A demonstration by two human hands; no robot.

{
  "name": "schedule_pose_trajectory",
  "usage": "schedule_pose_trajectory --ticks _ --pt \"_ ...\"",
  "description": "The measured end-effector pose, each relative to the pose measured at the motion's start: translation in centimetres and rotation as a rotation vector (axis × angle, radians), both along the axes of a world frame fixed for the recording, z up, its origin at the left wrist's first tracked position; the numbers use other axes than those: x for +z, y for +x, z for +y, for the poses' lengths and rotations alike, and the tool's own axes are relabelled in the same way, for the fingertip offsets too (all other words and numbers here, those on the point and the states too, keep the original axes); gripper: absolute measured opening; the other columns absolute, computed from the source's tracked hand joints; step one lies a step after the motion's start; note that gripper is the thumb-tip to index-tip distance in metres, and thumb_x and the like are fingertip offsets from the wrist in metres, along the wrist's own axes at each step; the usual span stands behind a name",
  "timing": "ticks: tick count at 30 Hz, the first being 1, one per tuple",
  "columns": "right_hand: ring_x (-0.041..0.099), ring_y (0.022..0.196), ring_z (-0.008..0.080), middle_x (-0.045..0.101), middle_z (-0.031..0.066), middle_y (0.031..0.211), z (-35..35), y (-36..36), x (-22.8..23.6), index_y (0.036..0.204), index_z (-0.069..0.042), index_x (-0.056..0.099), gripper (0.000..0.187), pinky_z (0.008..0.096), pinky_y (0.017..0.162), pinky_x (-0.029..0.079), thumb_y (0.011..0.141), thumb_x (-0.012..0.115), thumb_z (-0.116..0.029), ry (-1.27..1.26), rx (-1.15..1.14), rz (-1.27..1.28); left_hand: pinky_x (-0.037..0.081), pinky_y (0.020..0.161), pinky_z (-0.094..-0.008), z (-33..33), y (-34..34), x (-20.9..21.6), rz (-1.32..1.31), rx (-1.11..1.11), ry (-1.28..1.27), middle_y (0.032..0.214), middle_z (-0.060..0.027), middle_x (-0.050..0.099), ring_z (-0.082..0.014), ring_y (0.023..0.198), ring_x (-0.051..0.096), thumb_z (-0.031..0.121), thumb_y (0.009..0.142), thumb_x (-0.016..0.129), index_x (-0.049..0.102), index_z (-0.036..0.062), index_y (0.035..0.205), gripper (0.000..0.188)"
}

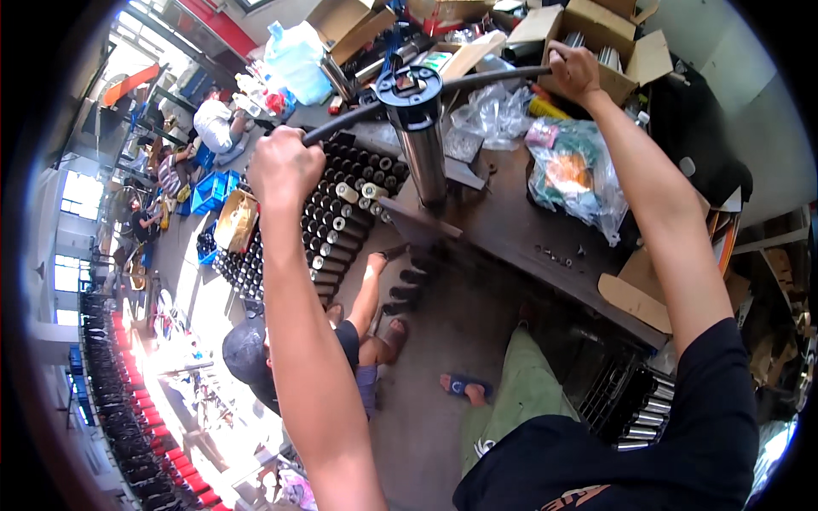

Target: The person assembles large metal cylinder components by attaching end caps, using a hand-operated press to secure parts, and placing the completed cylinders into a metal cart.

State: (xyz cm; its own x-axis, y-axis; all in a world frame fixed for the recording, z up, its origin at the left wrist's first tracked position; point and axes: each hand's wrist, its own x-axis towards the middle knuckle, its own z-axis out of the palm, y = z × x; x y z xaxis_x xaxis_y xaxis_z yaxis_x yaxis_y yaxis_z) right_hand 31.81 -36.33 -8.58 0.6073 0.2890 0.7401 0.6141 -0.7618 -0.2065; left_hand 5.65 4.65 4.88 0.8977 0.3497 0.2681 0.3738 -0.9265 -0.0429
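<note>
Both my arms reach up to a long dark bar handle (492, 78) that runs out to either side of a black round head. My left hand (287, 166) is closed round its left end. At the right end my right hand (573, 68) grips it the same way. The black ring-shaped head (410, 95), with holes round its rim, sits on top of an upright shiny metal cylinder (420, 162). A metal plate and a bracket (464, 175) stand by the cylinder's foot at the workbench edge. What holds the cylinder at its base is partly hidden.
On the workbench (545, 221) lie a clear plastic bag of parts (567, 170), small nuts and cardboard boxes (596, 38). Rows of black cylinders (332, 221) stand to the left. A crouching co-worker in a dark cap (245, 345) is close beside my left forearm.
</note>
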Motion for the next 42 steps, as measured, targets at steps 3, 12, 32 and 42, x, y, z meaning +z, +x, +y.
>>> schedule_pose_trajectory --ticks 3,12,32,42 --pt "0.064 0.066 0.0404 0.061 0.0192 0.068 0.4 -0.4 -0.6 0.086 -0.012 0.065 0.033 0.0480 0.059 0.051 0.092 0.042 -0.035 0.009 0.027 -0.079 0.057 0.086 -0.0453 0.1 -0.3 -0.1 0.000 0.003 0.038 0.098 -0.0211 0.072 -0.0378 0.093 0.071 0.027 0.083 0.059 0.077 0.0109 0.100 0.029" --pt "0.062 0.064 0.0388 0.061 0.0172 0.067 0.1 0.2 -1.1 0.081 -0.012 0.063 0.031 0.0459 0.060 0.052 0.091 0.042 -0.034 0.029 0.111 -0.135 0.055 0.086 -0.0458 -0.7 -0.4 0.3 -0.016 -0.006 0.077 0.098 -0.0192 0.073 -0.0372 0.093 0.070 0.027 0.082 0.059 0.077 0.0108 0.098 0.029" --pt "0.064 0.068 0.0402 0.064 0.0205 0.071 0.5 1.3 -2.5 0.093 -0.011 0.068 0.032 0.0478 0.065 0.053 0.090 0.045 -0.032 0.042 0.118 -0.073 0.057 0.085 -0.0440 -1.5 -1.6 0.4 -0.034 0.005 0.119 0.097 -0.0180 0.073 -0.0363 0.091 0.071 0.025 0.079 0.059 0.076 0.0091 0.098 0.030" --pt "0.063 0.076 0.0451 0.065 0.0213 0.077 -1.8 1.6 -0.8 0.080 -0.010 0.061 0.037 0.0550 0.068 0.050 0.095 0.039 -0.036 -0.169 0.134 0.072 0.056 0.073 -0.0481 -2.3 -0.4 -0.2 -0.131 -0.006 0.039 0.083 -0.0182 0.071 -0.0382 0.080 0.070 0.024 0.081 0.066 0.074 0.0081 0.089 0.019"
